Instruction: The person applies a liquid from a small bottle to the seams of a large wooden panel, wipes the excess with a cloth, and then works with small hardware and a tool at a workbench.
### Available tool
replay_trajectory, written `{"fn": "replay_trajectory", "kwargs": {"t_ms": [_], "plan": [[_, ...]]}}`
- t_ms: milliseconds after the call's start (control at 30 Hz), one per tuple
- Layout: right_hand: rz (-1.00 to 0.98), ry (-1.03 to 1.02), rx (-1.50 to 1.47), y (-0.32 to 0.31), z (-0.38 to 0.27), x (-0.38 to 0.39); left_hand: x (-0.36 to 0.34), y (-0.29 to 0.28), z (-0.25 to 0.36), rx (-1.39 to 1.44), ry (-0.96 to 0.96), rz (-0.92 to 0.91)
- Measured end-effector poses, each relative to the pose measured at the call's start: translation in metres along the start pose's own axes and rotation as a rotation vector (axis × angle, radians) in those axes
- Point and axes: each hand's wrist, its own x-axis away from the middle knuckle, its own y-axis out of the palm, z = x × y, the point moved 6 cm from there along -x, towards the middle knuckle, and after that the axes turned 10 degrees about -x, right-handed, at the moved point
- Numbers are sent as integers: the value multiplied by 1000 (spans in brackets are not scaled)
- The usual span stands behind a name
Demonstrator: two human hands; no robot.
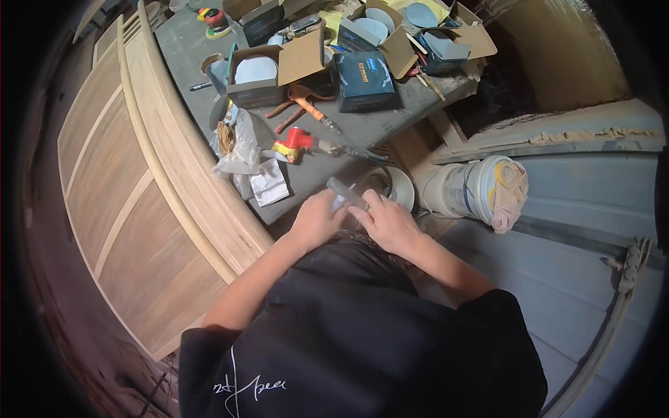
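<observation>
Both hands meet low in front of my body, just off the near edge of the grey table (pixel 296 191). My left hand (pixel 320 217) is closed, its fingers pinching a small grey strip-like piece (pixel 343 189) with something whitish beside it. From the other side, my right hand (pixel 391 221) closes on the same piece with thumb and forefinger. The exact kind of this piece is too blurred to tell. Beyond the hands, a red and yellow tool (pixel 296 143) and a brush (pixel 341 148) lie on the table, near a folded white paper (pixel 270 182).
Open boxes of round sanding discs (pixel 256 70), a closed dark box (pixel 364 80) and an orange-handled tool (pixel 310 102) crowd the table. A crumpled plastic bag (pixel 238 143) lies at its left edge. Wooden panels (pixel 139 230) stand left; a white bucket (pixel 467 191) is at right.
</observation>
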Motion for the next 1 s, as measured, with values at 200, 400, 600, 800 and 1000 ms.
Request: {"fn": "replay_trajectory", "kwargs": {"t_ms": [200, 400, 600, 800, 1000], "plan": [[-61, 105, 73, 1, 21, 3, -5, 8, 8, -77, 107, 27], [94, 173, -64, 11, 66, 9, -2, 17, 12, -53, 208, -17], [273, 282, -150, -40, 133, 41, 2, 14, 14, -128, 240, -7], [86, 57, -176, -8, 24, 40, 3, 9, 17, -129, 214, -18], [-66, 192, -26, 5, 19, 33, 4, 9, 16, -132, 256, -13]]}}
